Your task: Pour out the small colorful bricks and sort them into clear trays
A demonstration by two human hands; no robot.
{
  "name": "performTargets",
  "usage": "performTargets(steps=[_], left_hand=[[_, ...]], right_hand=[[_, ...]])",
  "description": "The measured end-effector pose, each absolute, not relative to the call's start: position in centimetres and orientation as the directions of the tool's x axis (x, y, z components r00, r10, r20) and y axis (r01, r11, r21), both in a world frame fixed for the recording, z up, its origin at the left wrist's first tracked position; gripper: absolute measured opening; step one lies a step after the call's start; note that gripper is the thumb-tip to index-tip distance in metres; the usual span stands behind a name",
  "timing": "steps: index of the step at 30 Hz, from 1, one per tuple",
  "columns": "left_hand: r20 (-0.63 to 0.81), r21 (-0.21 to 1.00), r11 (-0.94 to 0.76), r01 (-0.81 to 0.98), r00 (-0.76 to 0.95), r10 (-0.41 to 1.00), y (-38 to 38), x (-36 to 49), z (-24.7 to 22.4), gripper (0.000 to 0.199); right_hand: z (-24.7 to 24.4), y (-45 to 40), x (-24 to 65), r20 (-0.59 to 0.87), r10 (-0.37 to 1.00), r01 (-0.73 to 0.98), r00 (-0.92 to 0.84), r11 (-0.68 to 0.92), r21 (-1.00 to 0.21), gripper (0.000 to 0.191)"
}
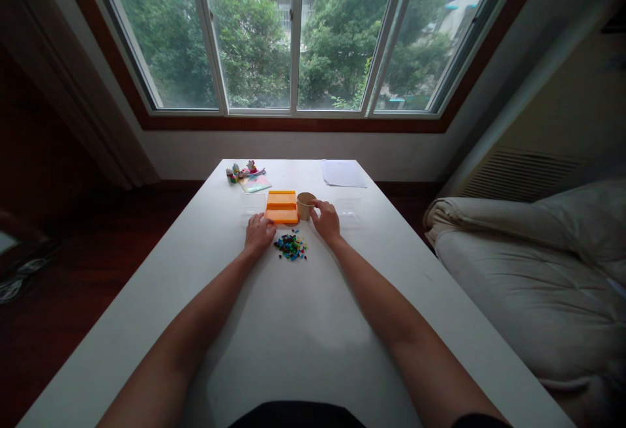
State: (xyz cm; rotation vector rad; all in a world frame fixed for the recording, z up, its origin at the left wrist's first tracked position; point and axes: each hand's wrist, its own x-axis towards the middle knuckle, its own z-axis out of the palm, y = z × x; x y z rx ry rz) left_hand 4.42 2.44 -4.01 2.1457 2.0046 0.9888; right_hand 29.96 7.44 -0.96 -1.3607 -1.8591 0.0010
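My left hand rests on the white table, fingers extended and loosely apart, with fingertips at the near left corner of an orange plastic tray. The tray has a raised ridge across its middle. Beside its right edge stands a brown paper cup, upright. Thumb and fingers of my right hand are closed on the cup's right side near the rim. Between my hands, nearer to me, lies a loose pile of small multicoloured pieces, too small to name. The inside of the cup is mostly hidden.
Clear plastic containers stand right of my right hand and left of the tray. Small figurines and a pastel card lie at the table's far left, white paper sheets at the far right. Beyond the table is a window.
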Motion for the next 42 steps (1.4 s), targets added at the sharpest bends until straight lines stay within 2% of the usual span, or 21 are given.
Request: performTargets(steps=[7, 10, 15, 20, 27, 42], left_hand=[[0.427, 0.463, -0.179, 0.868, -0.041, 0.903, 2.6, 4.3, -4.1, 0.019], [0.428, 0.467, -0.176, 0.867, -0.047, 0.902, 2.8, 4.2, -4.2, 0.020], [0.419, 0.461, -0.172, 0.870, -0.043, 0.907, 3.0, 4.0, -4.2, 0.021], [0.417, 0.454, -0.164, 0.876, -0.046, 0.908, 2.7, 4.1, -3.9, 0.023], [0.420, 0.444, -0.151, 0.883, -0.056, 0.906, 2.5, 4.3, -3.5, 0.021], [0.434, 0.436, -0.169, 0.884, -0.042, 0.900, 2.4, 4.4, -3.8, 0.024]], right_hand=[[-0.7, 6.7, 30.7, 0.629, 0.775, 0.752, -0.062, 0.451, -0.481, 0.042], [-0.8, 6.3, 31.7, 0.631, 0.775, 0.760, -0.038, 0.432, -0.485, 0.036], [-1.5, 6.1, 32.9, 0.497, 0.863, 0.878, -0.094, 0.307, -0.366, 0.020], [-1.7, 5.8, 32.5, 0.444, 0.890, 0.917, -0.103, 0.258, -0.305, 0.016], [-1.8, 5.7, 32.4, 0.457, 0.887, 0.901, -0.074, 0.256, -0.351, 0.016], [-2.4, 5.8, 31.9, 0.390, 0.901, 0.856, -0.190, 0.347, -0.383, 0.020]])
